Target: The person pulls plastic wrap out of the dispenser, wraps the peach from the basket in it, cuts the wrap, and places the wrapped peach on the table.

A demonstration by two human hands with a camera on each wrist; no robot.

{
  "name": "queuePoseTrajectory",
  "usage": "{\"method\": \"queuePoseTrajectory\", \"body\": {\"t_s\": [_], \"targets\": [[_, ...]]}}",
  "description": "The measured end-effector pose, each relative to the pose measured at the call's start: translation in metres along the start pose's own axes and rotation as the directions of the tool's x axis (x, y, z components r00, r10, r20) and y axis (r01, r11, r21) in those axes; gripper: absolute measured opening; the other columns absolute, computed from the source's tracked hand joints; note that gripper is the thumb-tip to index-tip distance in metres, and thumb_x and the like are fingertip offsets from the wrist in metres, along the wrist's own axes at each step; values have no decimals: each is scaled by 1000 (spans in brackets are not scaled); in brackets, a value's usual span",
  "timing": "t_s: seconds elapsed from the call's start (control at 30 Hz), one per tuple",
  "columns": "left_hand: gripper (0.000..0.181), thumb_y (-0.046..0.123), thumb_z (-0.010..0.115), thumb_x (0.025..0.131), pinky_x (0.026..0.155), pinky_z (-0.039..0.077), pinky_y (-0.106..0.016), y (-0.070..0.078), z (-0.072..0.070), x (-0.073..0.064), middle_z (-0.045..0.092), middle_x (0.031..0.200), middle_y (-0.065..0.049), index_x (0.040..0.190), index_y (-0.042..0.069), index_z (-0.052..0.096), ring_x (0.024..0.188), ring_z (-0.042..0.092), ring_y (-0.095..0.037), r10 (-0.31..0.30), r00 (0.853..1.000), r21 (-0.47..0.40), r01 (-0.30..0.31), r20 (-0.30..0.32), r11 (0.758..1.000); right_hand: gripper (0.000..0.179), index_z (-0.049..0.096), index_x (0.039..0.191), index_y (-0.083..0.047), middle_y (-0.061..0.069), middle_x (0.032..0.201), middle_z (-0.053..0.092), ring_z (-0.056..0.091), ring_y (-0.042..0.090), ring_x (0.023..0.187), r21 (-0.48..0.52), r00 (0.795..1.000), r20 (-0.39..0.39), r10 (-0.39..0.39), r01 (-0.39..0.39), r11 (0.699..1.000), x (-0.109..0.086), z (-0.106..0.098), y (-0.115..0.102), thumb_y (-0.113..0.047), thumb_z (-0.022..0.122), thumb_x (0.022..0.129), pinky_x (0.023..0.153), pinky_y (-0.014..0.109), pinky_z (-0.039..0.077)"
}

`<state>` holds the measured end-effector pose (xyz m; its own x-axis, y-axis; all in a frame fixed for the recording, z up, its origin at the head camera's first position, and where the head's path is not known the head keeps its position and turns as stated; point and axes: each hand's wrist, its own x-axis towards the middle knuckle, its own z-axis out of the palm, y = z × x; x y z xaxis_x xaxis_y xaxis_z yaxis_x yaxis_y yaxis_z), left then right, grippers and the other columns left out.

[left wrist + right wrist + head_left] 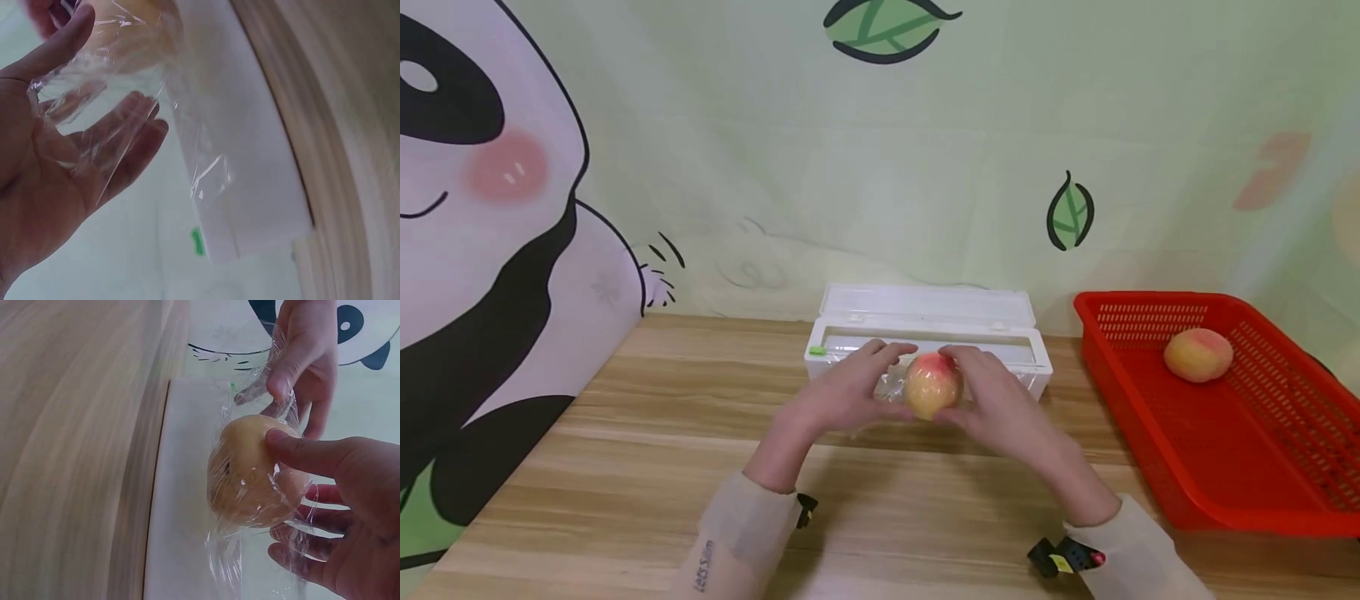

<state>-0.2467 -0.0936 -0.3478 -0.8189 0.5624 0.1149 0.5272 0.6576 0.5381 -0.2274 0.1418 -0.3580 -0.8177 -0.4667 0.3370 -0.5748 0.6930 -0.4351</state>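
Note:
A peach with a red top is held up between both hands, in front of a white cling film box. Clear cling film covers the peach and hangs in loose folds about it. My right hand grips the wrapped peach, its thumb pressed on one side and the fingers behind. With thumb and curved fingers my left hand holds the film beside the peach. In the left wrist view, film stretches across the left fingers. The box's lid stands raised.
A red plastic basket stands at the right, with another peach inside. A green tab sits at the box's left end. Behind the wooden table hangs a backdrop with a panda and leaves.

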Motion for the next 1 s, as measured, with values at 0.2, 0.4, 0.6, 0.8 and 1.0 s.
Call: {"method": "queuePoseTrajectory", "body": {"t_s": [0.2,0.4,0.6,0.8,1.0], "targets": [[78,29,88,84,98,50,-45,-10,-15,-5,59,132,-13,148,10,50,119,57,-29,22,1000,-21,-22,11,1000,69,54,136,-3,11,128,62,58,28,117,34,999,12,47,-47,998,1,-3,0,-18,91,80,100,47,51],[53,24,84,89,88,54,-41,-21,-24,-11,69,110,-11,132,10,56,97,67,-22,17,1000,-119,-15,10,993,61,57,134,-3,10,127,64,59,28,116,41,1000,-7,17,-17,999,1,-5,1,-21,87,84,102,48,50],[34,26,72,99,80,55,-39,-29,-27,-12,72,97,-8,124,9,55,87,70,-21,19,999,-220,-8,48,975,60,59,136,-1,17,143,52,46,35,132,-5,999,-40,14,-14,1000,1,-6,2,-27,84,88,106,53,45],[27,30,54,109,81,51,-39,-35,-28,-12,67,94,-9,110,6,66,89,64,-25,35,998,-181,-25,55,983,58,58,139,-4,11,133,53,49,29,122,-13,998,-42,51,-52,999,2,-6,2,-31,79,92,102,50,49],[30,24,49,110,79,52,-38,-37,-27,-10,66,93,-6,107,3,69,86,62,-21,39,999,-176,-40,-9,984,62,48,144,-2,13,134,57,54,32,123,1,998,-51,41,-41,999,4,-8,2,-31,74,96,104,50,47]]}}
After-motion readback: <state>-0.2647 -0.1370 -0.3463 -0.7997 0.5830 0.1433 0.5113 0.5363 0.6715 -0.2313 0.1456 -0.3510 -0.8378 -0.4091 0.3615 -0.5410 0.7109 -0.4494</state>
